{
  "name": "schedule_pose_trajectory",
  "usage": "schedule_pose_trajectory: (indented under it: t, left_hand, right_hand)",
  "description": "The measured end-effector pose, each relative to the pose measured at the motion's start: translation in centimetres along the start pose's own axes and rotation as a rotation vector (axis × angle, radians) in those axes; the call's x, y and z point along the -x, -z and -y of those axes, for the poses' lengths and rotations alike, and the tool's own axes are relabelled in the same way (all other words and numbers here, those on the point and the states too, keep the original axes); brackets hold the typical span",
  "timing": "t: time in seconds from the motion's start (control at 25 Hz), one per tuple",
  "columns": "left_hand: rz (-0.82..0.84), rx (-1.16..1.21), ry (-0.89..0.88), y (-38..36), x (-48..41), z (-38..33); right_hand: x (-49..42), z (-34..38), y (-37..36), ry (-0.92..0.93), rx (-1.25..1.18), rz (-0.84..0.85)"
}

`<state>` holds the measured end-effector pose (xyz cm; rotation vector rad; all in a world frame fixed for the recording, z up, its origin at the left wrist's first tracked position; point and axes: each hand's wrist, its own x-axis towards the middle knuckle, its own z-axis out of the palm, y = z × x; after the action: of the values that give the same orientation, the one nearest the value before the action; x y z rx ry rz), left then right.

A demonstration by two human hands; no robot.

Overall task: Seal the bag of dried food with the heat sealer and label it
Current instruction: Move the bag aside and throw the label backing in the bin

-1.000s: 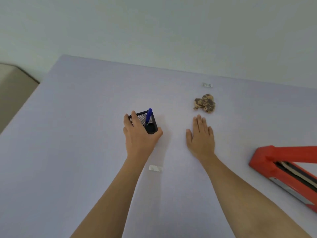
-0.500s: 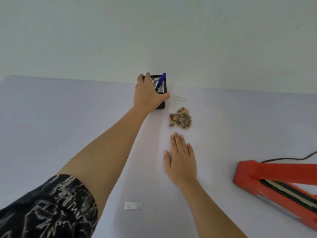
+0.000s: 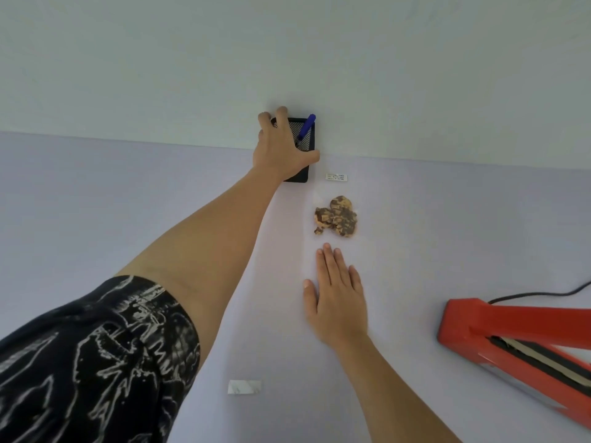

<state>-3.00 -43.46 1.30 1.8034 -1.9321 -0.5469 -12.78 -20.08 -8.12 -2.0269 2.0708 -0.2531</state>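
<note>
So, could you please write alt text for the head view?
A person's left hand grips a black mesh pen holder, with a blue pen in it, at the far edge of a pale table by the wall. The right hand lies flat just short of a clump of dried food; a red heat sealer sits at the right.

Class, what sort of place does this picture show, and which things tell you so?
Probably a small indoor packing bench: a red heat sealer with its cord, dried food on a lilac table, and a mesh pen holder by a plain wall.
</note>
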Motion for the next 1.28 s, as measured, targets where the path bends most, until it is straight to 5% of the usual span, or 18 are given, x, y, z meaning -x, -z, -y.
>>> schedule_pose_trajectory:
  t: [0.16,0.32,0.56,0.64,0.92,1.28]
  left_hand:
    - [0.054,-0.024,-0.026,1.9,1.5,0.1]
    - [0.056,0.178,-0.239,3.7,10.1,2.6]
    - [0.593,0.108,-0.238,5.4,25.8,11.5]
    - [0.657,0.053,-0.305,5.3,28.4,13.1]
    - [0.609,0.005,-0.403,4.7,30.2,13.5]
    - [0.528,0.036,-0.097,4.7,32.1,12.0]
  right_hand:
    - [0.0,0.1,0.3,-0.003,0.020,0.030]
    - [0.2,0.1,0.5,-0.002,0.057,0.048]
    - [0.0,0.3,0.4,0.000,0.053,0.048]
    - [0.0,0.4,0.3,0.005,0.054,0.051]
    - [0.1,0.5,0.2,0.012,0.064,0.056]
    - [0.2,0.8,0.4,0.030,0.073,0.039]
